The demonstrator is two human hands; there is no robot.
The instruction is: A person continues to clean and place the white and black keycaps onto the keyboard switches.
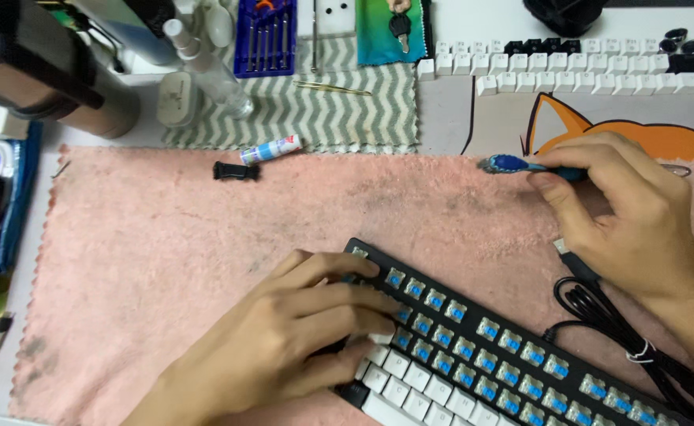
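A black keyboard [481,347] lies slanted on a pink towel [166,237], most keycaps off so its blue switches show; a few white keycaps remain at its lower left. My left hand [300,339] rests on the keyboard's left end, fingers spread over the switches. My right hand [631,213] hovers above the towel at the right, gripping a blue toothbrush [513,164] whose bristled head points left. The keyboard's black cable [623,331] coils below that hand.
Rows of loose white and black keycaps [583,67] line the back right on a mat with an orange cat picture [678,138]. A striped cloth [347,102], blue screwdriver set [266,35], small tube [270,150], black clip [235,170], bottles [205,67] sit behind.
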